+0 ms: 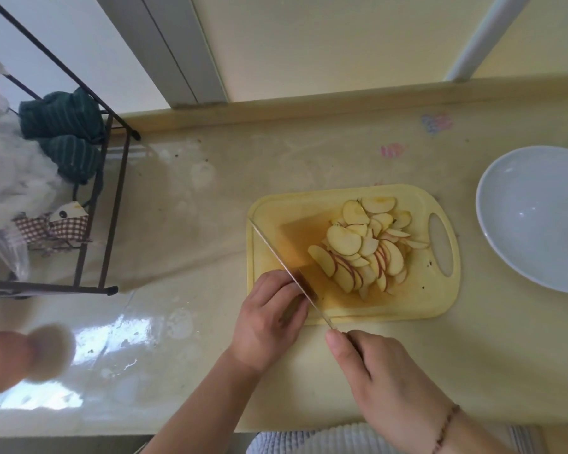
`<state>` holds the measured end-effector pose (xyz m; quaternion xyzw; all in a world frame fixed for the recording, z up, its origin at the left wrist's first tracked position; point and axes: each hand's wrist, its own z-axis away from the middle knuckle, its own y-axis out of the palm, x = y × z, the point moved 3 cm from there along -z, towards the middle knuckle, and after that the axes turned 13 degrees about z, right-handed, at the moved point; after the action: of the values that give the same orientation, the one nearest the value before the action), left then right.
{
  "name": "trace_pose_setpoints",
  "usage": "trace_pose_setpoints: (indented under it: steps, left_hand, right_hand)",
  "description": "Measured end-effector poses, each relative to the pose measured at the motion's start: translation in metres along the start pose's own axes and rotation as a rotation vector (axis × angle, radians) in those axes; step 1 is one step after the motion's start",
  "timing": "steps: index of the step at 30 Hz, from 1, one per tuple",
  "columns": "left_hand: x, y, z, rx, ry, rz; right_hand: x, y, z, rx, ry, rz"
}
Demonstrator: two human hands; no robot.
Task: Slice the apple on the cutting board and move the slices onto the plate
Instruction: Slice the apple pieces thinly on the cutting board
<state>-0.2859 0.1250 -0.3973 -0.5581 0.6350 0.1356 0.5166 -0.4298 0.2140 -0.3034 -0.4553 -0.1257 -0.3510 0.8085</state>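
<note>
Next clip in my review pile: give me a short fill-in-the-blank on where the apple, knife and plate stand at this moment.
1. The apple slices lie piled on the yellow ____.
2. The white plate, right of the cutting board, holds ____ slices so far.
3. The knife has its handle in the ____ hand.
4. The left hand rests against the knife's ____.

Missing words: cutting board; no; right; blade
</note>
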Motion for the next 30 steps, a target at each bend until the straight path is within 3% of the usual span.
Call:
trace_pose_setpoints:
  steps: [30]
  left_hand:
    - [-0.0032, 0.0009, -0.0019, -0.013, 0.024, 0.013]
  right_hand:
    - [0.003, -0.0011, -0.0064, -0.031, -0.005, -0.06]
